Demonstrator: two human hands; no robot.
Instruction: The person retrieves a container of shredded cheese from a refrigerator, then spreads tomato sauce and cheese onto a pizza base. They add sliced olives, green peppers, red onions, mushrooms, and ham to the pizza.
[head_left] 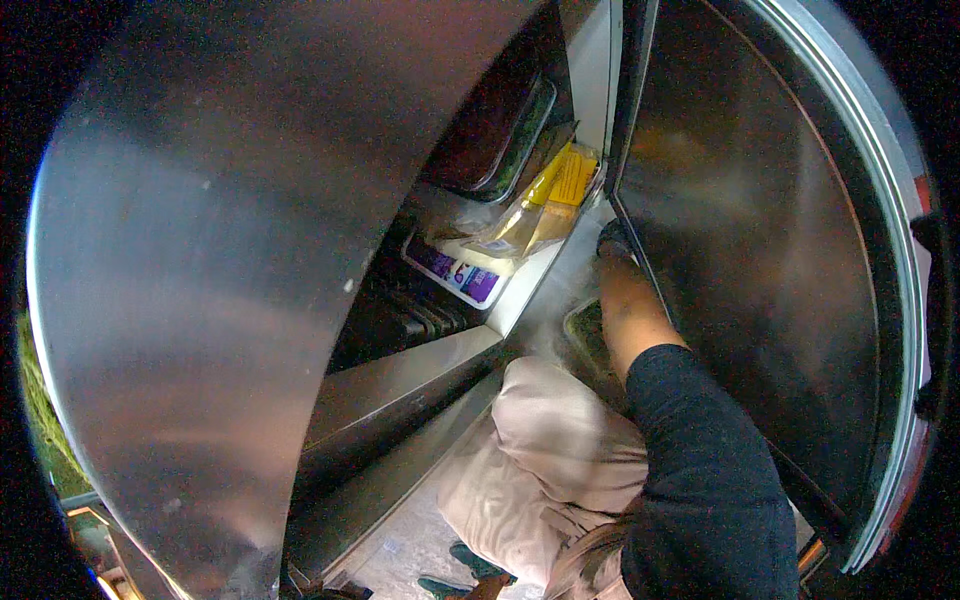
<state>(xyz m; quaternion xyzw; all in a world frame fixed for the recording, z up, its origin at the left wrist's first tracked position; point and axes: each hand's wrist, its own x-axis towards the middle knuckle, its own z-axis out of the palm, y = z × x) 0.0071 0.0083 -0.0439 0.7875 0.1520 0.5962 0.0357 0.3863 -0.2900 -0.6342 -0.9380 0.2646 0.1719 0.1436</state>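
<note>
My right arm, in a short black sleeve, reaches into an opened metal cabinet that looks like a fridge. At its end, my right hand [613, 238] appears dark, perhaps gloved, and sits beside the inner edge of the right-hand door [740, 250]. Its fingers are too dark and small to make out. Left of the hand, a clear plastic bag with a yellow label [560, 190] lies on the shelf. Close to that bag is a white tub with a purple label [455, 270]. Below my forearm shows part of a green-rimmed container [585, 325]. My left hand is out of view.
A large brushed-metal panel [200, 280] fills the left side. Inside the cabinet are a dark rimmed tray [510, 140] and black containers [410, 315]. A metal ledge [400, 385] runs along the front. My bent knees in beige trousers [570, 420] are close to the opening.
</note>
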